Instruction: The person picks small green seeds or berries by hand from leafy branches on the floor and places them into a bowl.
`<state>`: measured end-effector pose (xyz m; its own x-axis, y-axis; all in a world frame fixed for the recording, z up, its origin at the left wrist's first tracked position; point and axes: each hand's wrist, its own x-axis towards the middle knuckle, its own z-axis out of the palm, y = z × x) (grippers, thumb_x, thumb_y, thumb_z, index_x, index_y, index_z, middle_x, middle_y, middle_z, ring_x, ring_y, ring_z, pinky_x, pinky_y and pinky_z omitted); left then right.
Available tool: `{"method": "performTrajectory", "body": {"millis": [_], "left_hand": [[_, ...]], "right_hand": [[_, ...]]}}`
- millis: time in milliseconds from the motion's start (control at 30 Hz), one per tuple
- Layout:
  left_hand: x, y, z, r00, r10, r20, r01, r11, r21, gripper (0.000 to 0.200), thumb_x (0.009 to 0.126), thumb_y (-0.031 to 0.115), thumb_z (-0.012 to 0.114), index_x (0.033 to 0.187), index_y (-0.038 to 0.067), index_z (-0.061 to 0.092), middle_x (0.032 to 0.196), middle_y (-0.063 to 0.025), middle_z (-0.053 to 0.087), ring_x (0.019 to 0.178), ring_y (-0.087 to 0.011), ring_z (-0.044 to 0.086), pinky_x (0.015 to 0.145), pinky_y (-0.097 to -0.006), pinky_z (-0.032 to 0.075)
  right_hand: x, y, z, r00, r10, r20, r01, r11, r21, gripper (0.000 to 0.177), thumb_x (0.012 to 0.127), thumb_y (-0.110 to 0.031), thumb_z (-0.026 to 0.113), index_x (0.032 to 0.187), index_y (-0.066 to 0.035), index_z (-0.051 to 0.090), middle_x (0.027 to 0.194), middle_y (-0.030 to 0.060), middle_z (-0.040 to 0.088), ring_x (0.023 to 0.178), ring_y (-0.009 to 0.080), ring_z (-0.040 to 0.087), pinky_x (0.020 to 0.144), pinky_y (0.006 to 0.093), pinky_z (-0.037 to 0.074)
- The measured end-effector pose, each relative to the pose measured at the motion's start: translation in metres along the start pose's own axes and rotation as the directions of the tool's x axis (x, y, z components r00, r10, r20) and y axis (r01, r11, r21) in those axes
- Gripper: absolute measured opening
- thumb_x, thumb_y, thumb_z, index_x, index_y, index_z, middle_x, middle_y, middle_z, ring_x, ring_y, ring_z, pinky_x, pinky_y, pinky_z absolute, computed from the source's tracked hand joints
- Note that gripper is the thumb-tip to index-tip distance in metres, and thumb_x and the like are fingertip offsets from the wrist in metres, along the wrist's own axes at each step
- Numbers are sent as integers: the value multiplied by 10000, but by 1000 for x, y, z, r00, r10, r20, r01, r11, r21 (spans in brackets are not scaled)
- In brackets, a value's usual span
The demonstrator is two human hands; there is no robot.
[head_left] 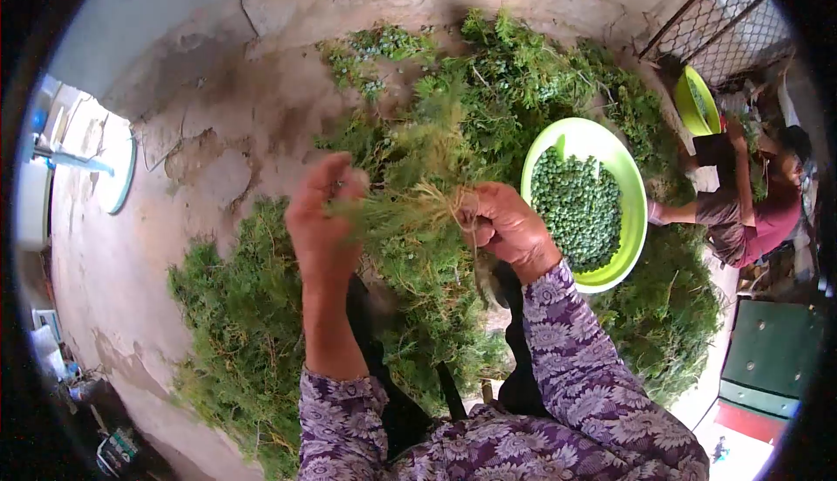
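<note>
My right hand (510, 224) is closed around the stem ends of a feathery evergreen sprig (410, 215), whose foliage points left and upward. On the other side of the sprig is my left hand (324, 220), smeared by motion. Its fingers are bent near the foliage tips, and whether they grip anything does not show. Close by on the right, a lime-green basin (635, 220) holds many small green, berry-like cones (575, 211). Cut evergreen branches (436, 298) lie beneath my hands and between my legs.
More evergreen branches (244, 307) are heaped at left, with another pile (523, 71) by the wall, some bearing pale cones. A seated person (758, 211) is at right near a second green basin (697, 102). A wire-mesh panel (724, 28) leans behind.
</note>
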<state>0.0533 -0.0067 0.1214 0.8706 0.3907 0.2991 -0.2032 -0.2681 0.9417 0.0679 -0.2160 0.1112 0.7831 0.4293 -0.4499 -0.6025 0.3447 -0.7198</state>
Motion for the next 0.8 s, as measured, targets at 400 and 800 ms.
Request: {"method": "performTrajectory", "body": {"millis": [400,800], "left_hand": [[-20,19,54,819,144,555,-412,821,395,328,641,50,595,969,48,590,909,-147,589,863,-309,550,784,-369,419],[-5,18,59,809,-569,148,576,716,-393,157,737,181,671,728,72,559,541,28,447,462,-88,385,416,-253,273]], "right_hand": [[-30,-2,16,984,10,180,-45,981,190,156,788,-186,598,807,-33,577,676,8,543,472,41,416,404,173,300],[-43,-30,-61,949,-280,-143,314,807,501,119,833,-160,546,852,-43,558,721,37,545,510,82,430,445,189,361]]}}
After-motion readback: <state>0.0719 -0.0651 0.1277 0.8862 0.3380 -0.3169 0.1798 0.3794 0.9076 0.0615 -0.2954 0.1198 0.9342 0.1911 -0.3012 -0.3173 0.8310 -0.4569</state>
